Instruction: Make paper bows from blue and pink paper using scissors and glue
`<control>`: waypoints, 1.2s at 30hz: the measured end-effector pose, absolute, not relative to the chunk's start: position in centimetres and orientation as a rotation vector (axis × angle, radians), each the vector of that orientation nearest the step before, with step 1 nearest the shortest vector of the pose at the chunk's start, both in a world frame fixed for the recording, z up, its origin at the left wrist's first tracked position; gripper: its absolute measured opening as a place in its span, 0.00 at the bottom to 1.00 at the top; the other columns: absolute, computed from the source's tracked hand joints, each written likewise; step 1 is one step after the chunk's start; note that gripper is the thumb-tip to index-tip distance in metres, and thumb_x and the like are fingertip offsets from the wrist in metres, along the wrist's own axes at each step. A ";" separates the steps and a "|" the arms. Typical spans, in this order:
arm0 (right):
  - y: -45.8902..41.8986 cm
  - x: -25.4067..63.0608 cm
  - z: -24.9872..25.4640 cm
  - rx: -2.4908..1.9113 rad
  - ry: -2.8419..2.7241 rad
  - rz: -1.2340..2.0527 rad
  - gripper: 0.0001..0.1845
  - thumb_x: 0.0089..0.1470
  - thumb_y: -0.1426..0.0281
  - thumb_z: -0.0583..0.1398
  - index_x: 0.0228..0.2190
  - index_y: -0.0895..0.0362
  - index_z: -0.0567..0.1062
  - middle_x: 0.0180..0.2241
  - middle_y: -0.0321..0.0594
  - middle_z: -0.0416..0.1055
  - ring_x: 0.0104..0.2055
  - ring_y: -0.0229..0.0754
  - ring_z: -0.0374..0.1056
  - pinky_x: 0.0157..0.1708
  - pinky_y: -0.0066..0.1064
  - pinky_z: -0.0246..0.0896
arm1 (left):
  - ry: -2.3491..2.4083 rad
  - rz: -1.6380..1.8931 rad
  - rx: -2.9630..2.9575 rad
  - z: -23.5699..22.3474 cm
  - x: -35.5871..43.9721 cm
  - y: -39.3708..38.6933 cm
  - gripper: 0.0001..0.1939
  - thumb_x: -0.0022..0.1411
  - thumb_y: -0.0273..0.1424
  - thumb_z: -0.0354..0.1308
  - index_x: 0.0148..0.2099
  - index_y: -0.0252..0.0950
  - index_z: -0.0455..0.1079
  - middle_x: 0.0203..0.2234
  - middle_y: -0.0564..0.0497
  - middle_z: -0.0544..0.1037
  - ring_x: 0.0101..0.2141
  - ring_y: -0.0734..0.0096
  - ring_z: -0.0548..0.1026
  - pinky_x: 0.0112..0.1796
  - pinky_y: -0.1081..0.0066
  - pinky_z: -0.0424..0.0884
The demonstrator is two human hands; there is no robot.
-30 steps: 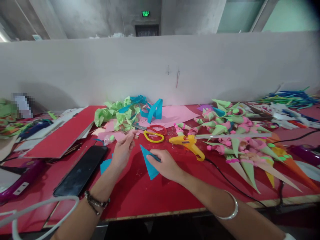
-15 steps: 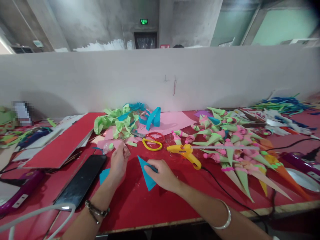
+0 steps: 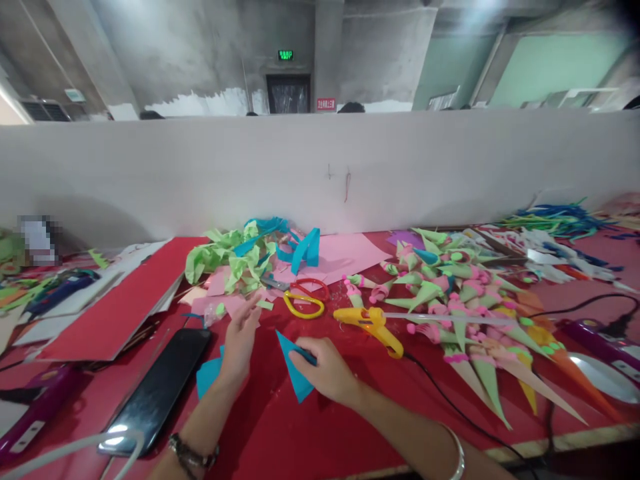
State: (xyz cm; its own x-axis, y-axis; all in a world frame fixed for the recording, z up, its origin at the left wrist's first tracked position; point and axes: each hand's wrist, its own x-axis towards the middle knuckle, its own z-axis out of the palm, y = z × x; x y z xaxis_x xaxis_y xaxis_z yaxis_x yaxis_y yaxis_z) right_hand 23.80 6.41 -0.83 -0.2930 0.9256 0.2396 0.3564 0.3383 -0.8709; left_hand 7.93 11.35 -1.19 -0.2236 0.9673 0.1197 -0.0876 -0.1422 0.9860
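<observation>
My right hand [image 3: 325, 368] is closed on a blue foam triangle [image 3: 293, 370] that stands on edge on the red table [image 3: 300, 433]. My left hand [image 3: 240, 337] hovers just left of it with fingers stretched out and apart, holding nothing, close to pink scraps [image 3: 220, 303]. Another blue piece [image 3: 207, 375] lies under my left wrist. Yellow-handled scissors [image 3: 303, 303] and a yellow glue gun [image 3: 373, 321] lie just beyond my hands.
A black phone [image 3: 160, 387] lies left of my left arm. Green and blue foam scraps [image 3: 240, 250] are piled at the back. Several finished paper cones [image 3: 465, 300] cover the right side. The glue gun's black cord [image 3: 450, 400] runs toward the front edge. Red sheets [image 3: 120, 300] lie left.
My left hand has opened its fingers and let go of the pink scrap it pinched. The camera tilted up a little. My right hand still holds the blue triangle.
</observation>
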 end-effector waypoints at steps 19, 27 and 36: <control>6.7 24.1 -0.8 -1.098 -1.847 0.889 0.09 0.49 0.69 0.52 0.20 0.58 0.63 0.18 0.30 0.56 0.22 0.32 0.51 0.22 0.23 0.45 | 1.166 1.374 1.461 0.7 8.2 10.8 0.12 0.57 0.32 0.48 0.38 0.39 0.72 0.40 0.47 0.73 0.51 0.68 0.61 0.50 0.68 0.55; 7.2 24.4 -1.0 -1.116 -1.843 0.792 0.07 0.45 0.73 0.51 0.18 0.57 0.59 0.17 0.28 0.50 0.20 0.31 0.48 0.20 0.23 0.42 | 1.161 1.072 1.789 3.1 6.6 10.5 0.25 0.59 0.45 0.39 0.53 0.41 0.61 0.54 0.47 0.61 0.55 0.65 0.55 0.54 0.60 0.44; 6.8 24.0 -0.4 -1.080 -1.841 0.806 0.03 0.46 0.71 0.53 0.24 0.58 0.64 0.20 0.30 0.58 0.22 0.32 0.51 0.22 0.22 0.47 | 1.063 0.972 2.034 5.3 5.1 10.8 0.29 0.61 0.45 0.32 0.62 0.40 0.38 0.57 0.44 0.56 0.49 0.63 0.65 0.50 0.62 0.56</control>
State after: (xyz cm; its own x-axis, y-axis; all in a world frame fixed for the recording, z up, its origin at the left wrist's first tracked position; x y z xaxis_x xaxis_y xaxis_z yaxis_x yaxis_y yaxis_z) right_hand 24.00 6.76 -0.42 -0.2819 0.8991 0.3349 0.3635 0.4231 -0.8300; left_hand 5.09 10.82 5.33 0.3999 0.8611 0.3139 0.3892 -0.4696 0.7924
